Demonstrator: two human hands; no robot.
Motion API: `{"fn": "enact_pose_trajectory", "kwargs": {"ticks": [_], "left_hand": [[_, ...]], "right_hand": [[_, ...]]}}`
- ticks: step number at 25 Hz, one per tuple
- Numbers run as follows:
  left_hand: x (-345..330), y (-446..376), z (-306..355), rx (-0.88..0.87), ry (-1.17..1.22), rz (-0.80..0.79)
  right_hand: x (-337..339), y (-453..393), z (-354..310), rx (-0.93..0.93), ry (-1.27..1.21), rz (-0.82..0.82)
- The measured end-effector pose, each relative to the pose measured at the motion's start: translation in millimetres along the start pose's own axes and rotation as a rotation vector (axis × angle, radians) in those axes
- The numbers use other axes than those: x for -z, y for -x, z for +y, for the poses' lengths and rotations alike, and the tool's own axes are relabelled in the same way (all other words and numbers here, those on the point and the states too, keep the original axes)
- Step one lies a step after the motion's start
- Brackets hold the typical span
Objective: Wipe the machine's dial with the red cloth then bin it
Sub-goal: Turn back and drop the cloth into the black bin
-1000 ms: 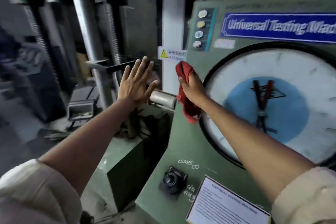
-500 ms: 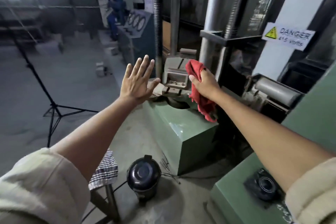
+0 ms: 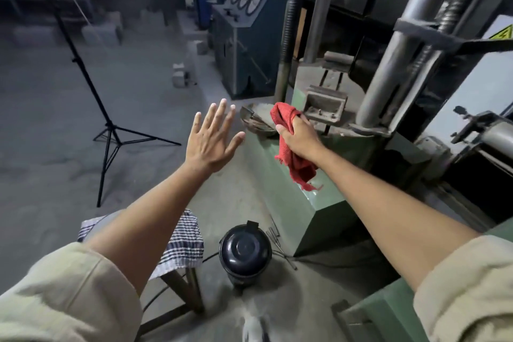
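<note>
Red cloth (image 3: pixel 295 153) bunched in closed right hand (image 3: pixel 301 137), centre frame, above green machine base (image 3: pixel 322 203). Left hand (image 3: pixel 212 137) open, empty, fingers spread. Dial out of view; wiping apparently over. Still to do: binning. Lidded black bin (image 3: pixel 244 251) waiting at lower centre.

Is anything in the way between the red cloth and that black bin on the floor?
Nothing visible blocks it. The right hand holds the red cloth above the green machine base, and the black bin sits lower on the floor. Its lid looks shut, though.
</note>
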State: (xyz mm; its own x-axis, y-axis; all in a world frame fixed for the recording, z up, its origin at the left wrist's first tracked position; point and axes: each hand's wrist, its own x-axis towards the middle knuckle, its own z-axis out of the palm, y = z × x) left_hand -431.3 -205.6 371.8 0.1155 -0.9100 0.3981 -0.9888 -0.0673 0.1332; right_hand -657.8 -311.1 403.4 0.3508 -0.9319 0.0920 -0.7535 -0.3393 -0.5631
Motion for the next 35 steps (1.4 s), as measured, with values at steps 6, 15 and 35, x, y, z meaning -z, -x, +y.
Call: {"fn": "enact_pose_trajectory", "kwargs": {"ticks": [6,15,35], "left_hand": [[-38,22,-58,0.067,-0.04,-0.045],[-75,-14,-93,0.065,-0.056,-0.092],[-338,63,-120,0.129,0.015,-0.558]], "right_hand": [[-69,-19,-2,0.009,0.005,-0.111],[-120,-61,7,0.006,0.093,-0.265],[-409,-21,181,-0.068,0.263,-0.92]]}}
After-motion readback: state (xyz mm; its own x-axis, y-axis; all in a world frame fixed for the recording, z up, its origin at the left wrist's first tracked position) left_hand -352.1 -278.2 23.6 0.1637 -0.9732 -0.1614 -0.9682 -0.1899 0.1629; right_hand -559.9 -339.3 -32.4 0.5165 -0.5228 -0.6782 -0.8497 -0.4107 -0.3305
